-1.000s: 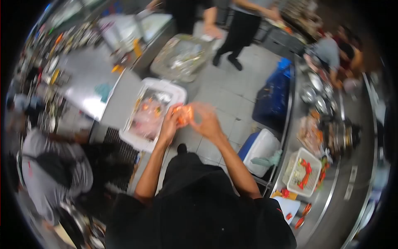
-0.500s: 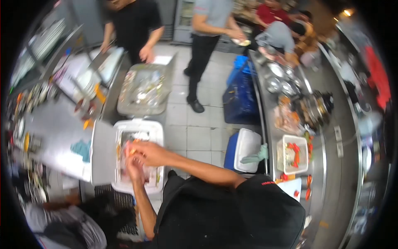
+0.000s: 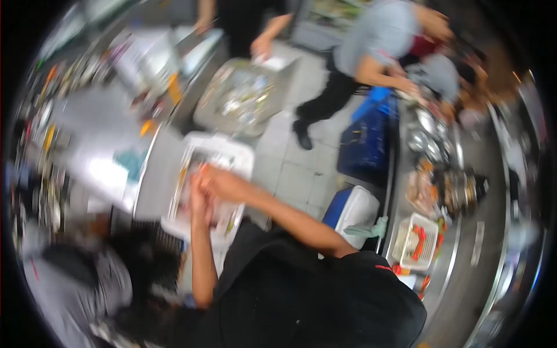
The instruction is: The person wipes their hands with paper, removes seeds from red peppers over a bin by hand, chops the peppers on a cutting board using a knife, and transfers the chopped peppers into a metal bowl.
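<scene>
My left hand (image 3: 199, 200) and my right hand (image 3: 225, 184) meet above an open white cooler box (image 3: 242, 159). Both have their fingers closed close together around something small, with a reddish-orange bit (image 3: 204, 169) showing at the fingertips. Blur keeps me from telling what it is. Beneath the hands, the box holds pale and pinkish contents, partly covered by my hands and forearms. Its lid (image 3: 159, 174) stands open on the left side.
Beyond the box is a grey bin (image 3: 203, 119) of clear, crumpled waste. At right, a blue-and-white cooler (image 3: 354, 211) stands below a steel counter bearing a white basket (image 3: 400, 255) with red pieces. Co-workers (image 3: 377, 43) stand ahead; another person (image 3: 75, 284) is at lower left.
The view has turned, so the surroundings shift and tilt. My hands stay together over the white box. The grey-shirted co-worker now leans over the right-hand counter.
</scene>
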A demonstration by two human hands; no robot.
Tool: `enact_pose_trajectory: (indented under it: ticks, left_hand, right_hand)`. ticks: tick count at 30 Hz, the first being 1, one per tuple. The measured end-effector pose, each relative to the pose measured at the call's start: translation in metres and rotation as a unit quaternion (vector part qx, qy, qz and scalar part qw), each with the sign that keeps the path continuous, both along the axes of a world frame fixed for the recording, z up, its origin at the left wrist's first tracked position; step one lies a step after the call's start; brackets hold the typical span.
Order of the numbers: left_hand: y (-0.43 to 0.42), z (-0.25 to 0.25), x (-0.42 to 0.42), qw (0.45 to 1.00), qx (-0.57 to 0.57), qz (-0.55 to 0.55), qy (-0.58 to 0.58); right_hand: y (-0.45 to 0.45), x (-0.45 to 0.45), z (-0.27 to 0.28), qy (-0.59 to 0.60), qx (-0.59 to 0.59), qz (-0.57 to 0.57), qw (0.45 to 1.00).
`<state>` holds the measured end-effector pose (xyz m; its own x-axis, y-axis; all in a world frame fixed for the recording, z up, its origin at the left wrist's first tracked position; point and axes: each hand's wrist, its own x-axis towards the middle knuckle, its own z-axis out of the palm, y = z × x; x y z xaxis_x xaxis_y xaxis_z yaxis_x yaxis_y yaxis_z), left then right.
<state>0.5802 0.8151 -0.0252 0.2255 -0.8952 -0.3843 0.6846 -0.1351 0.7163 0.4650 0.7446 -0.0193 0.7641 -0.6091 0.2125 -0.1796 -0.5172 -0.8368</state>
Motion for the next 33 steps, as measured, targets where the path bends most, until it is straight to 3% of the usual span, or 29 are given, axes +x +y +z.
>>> enact_pose_trajectory:
  ticks: [1,2,3,6,8,20,26,28,33]
  left_hand:
    - [0.005,-0.006,0.002,0.999,0.011,0.019,0.026]
    - [0.008,-0.011,0.008,1.0,0.004,0.004,-0.002]
    - [0.009,0.019,0.004,0.999,0.042,0.0,-0.029]
    - [0.005,0.026,0.005,0.997,0.013,0.051,-0.054]
    - [0.007,0.029,0.006,0.999,-0.03,0.039,0.009]
    - [0.019,0.024,0.022,0.992,-0.044,0.1,0.059]
    - [0.022,0.012,0.024,0.99,-0.036,0.118,0.074]
    - [0.02,0.022,0.02,0.989,-0.03,0.134,0.058]
    - [0.016,0.027,0.019,0.987,-0.002,0.159,0.037]
  right_hand:
    - [-0.005,0.002,-0.004,-0.055,-0.037,0.038,0.997]
    - [0.002,-0.001,0.025,0.001,-0.015,0.004,1.0]
    - [0.006,0.004,0.042,-0.01,0.0,-0.011,1.0]
    - [0.007,0.018,0.055,0.011,0.002,-0.032,0.999]
    - [0.007,0.023,0.058,0.018,0.0,-0.023,1.0]
    - [0.006,0.052,0.036,-0.049,-0.097,-0.013,0.994]
    - [0.008,0.047,0.034,0.007,0.035,-0.005,0.999]
    - [0.011,0.047,0.042,0.037,0.089,-0.049,0.994]
    - [0.014,0.051,0.03,0.037,0.103,-0.108,0.988]
